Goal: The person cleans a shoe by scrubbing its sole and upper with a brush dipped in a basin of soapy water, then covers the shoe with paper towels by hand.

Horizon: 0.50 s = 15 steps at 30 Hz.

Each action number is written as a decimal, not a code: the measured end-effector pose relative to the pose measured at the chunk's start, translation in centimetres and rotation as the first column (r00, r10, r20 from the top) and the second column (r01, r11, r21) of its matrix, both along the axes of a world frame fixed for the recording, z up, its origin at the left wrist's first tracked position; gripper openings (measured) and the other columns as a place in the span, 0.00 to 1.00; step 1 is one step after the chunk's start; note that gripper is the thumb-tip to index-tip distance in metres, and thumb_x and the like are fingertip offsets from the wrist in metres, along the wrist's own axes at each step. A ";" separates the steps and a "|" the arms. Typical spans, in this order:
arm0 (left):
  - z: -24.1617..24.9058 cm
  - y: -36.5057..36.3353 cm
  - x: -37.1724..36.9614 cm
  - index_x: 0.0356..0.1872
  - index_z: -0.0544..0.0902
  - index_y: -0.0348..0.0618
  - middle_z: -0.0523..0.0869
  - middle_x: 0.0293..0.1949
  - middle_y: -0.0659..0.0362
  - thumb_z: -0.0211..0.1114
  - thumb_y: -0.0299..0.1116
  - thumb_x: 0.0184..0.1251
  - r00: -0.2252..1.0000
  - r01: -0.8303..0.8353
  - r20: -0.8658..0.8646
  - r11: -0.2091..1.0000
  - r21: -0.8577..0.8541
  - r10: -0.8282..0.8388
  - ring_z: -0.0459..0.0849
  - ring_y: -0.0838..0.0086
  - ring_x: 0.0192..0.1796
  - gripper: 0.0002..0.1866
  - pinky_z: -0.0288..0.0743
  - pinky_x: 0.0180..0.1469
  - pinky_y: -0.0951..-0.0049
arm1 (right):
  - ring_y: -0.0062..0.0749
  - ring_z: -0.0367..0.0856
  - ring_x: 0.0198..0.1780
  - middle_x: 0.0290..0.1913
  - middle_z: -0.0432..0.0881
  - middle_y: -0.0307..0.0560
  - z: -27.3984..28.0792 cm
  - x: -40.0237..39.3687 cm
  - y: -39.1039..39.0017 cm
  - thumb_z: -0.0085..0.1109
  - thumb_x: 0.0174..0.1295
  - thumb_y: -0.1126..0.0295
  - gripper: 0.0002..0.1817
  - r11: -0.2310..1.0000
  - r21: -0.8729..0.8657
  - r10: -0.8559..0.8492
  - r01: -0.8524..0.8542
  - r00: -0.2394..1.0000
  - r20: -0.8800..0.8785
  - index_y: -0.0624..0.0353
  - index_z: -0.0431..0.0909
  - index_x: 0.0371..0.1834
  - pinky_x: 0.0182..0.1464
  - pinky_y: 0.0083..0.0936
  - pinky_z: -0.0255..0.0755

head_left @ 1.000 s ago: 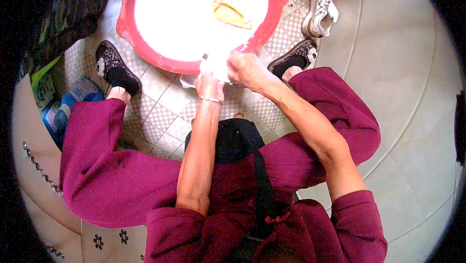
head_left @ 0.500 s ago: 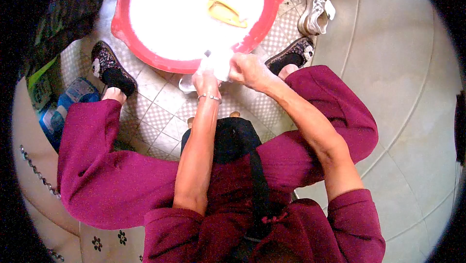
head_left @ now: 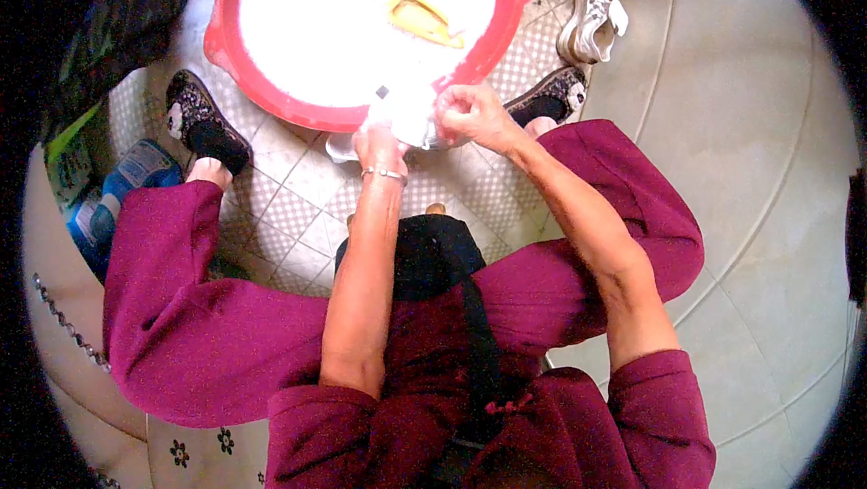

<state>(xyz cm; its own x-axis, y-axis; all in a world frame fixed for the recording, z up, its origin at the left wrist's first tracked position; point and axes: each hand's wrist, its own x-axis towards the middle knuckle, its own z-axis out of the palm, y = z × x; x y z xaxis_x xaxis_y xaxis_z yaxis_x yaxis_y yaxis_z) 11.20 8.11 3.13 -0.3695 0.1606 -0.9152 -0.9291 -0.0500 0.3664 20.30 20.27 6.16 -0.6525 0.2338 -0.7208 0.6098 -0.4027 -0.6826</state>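
My left hand [head_left: 381, 148], with a bracelet at the wrist, grips a white cloth-like item [head_left: 406, 114] at the near rim of the red basin [head_left: 298, 114]. The item is washed out by glare, with a small dark square on its far end. My right hand [head_left: 474, 116] is closed at its right edge, thumb and fingers curled together; what they pinch is lost in the brightness. Inside the basin, a long yellow object [head_left: 424, 19] lies on glaring white contents. A pale, clear-looking edge [head_left: 341, 148] shows below the rim, beside my left hand.
White sneakers [head_left: 593, 19] stand right of the basin. My feet in dark patterned shoes [head_left: 203, 119] flank it on the checked tile floor [head_left: 298, 177]. Blue packaging [head_left: 135, 173] sits at the left, and a smooth pale panel [head_left: 722, 173] runs along the right.
My right hand has moved slightly right and up, drawing a little apart from my left hand. The left hand keeps its grip on the white item.
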 end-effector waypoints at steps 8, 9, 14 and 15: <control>0.4 0.1 0.0 0.46 0.73 0.34 0.79 0.40 0.54 0.51 0.24 0.61 0.998 -0.031 0.045 0.999 0.014 0.031 0.81 0.68 0.38 0.12 0.78 0.34 0.70 | 0.19 0.75 0.25 0.23 0.78 0.39 0.8 -0.1 -0.4 0.53 0.53 0.72 0.07 0.995 0.097 0.044 -0.037 0.996 -0.075 0.66 0.76 0.29 0.29 0.17 0.72; 0.1 0.0 0.1 0.45 0.73 0.34 0.79 0.40 0.55 0.51 0.25 0.61 0.996 -0.077 0.039 0.997 0.027 0.076 0.81 0.69 0.38 0.12 0.78 0.34 0.70 | 0.18 0.76 0.26 0.23 0.78 0.38 1.1 -0.2 -0.6 0.54 0.53 0.72 0.07 0.981 0.184 0.068 -0.059 0.997 -0.045 0.66 0.77 0.29 0.30 0.17 0.72; 1.2 0.2 -0.2 0.49 0.69 0.31 0.77 0.45 0.51 0.47 0.28 0.64 1.000 0.017 0.013 0.999 0.041 -0.017 0.79 0.64 0.44 0.14 0.77 0.42 0.64 | 0.17 0.76 0.27 0.24 0.79 0.38 0.5 0.0 -1.2 0.56 0.52 0.72 0.07 0.935 0.344 0.097 -0.083 0.995 -0.024 0.65 0.77 0.30 0.32 0.17 0.72; 1.4 0.3 -0.3 0.53 0.65 0.29 0.74 0.50 0.48 0.43 0.31 0.68 0.998 0.057 0.001 0.997 0.046 -0.057 0.77 0.60 0.49 0.17 0.75 0.48 0.58 | 0.17 0.76 0.28 0.24 0.79 0.38 0.3 0.0 -1.2 0.56 0.52 0.71 0.07 0.915 0.388 0.125 -0.108 0.992 -0.019 0.64 0.77 0.30 0.33 0.17 0.71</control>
